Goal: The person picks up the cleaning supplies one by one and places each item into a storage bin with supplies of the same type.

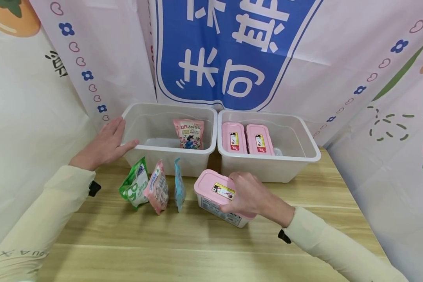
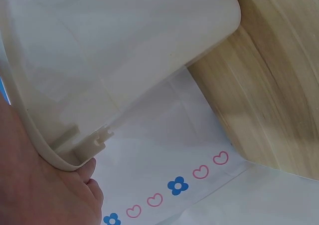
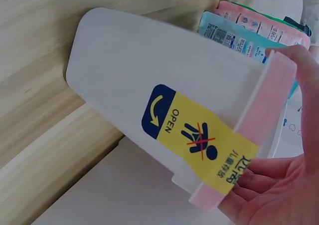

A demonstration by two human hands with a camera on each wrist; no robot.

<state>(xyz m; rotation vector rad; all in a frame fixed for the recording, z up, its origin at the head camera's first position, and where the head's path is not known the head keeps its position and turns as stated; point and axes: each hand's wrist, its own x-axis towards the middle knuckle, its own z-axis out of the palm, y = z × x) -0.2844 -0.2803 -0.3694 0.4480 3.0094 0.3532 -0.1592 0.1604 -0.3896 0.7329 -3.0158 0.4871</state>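
My right hand grips a white plastic box with a pink lid across its lid, thumb on the near side. The box is over the wooden table, in front of the right bin; the right wrist view shows its white end wall with a yellow OPEN label. At the left bin, my left hand rests on the left rim, its thumb lying along the front edge. A green pouch, a pink pouch and a blue pouch stand in a row before that bin.
One pink pouch leans inside the left bin. Two pink-lidded boxes, a left one and a right one, sit side by side in the right bin. Printed cloth hangs behind and beside the wooden table.
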